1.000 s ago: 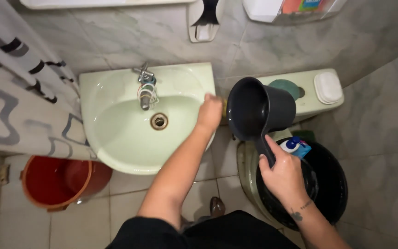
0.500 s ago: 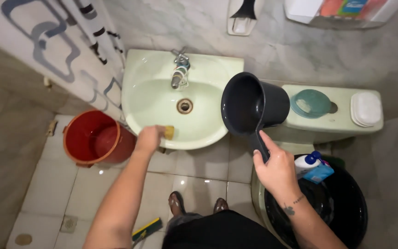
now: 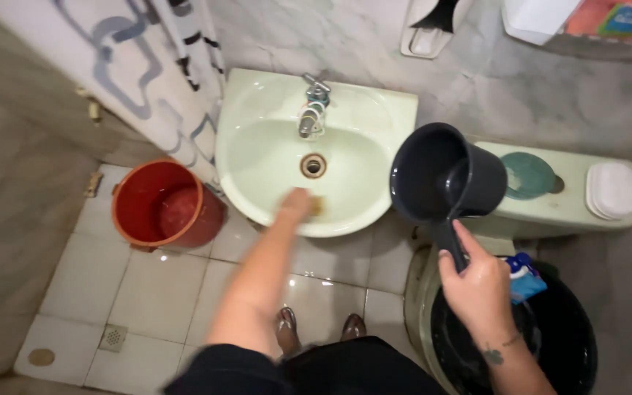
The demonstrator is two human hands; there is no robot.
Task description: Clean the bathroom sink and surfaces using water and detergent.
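At the front rim of the pale green sink (image 3: 257, 197), a yellowish sponge (image 3: 317, 207) is pressed under the left hand (image 3: 298, 203), while a dark dipper (image 3: 440, 175) is gripped by its handle in the right hand (image 3: 477, 289) above the black bucket (image 3: 565, 351).

Only one view, from a camera on the head. Looks steeply down from standing height, facing the marble wall (image 3: 477, 80) at the top edge. Near the body: dark clothing fills the bottom edge, feet just above it on the tiled floor (image 3: 148, 292). Pale green sink (image 3: 257, 168) in the centre, at arm's length. Toilet tank (image 3: 565, 212) to the right, red bucket (image 3: 159, 205) and shower curtain (image 3: 111, 66) to the left. Slightly tilted, wide angle, edges bent. No second view for sharing.
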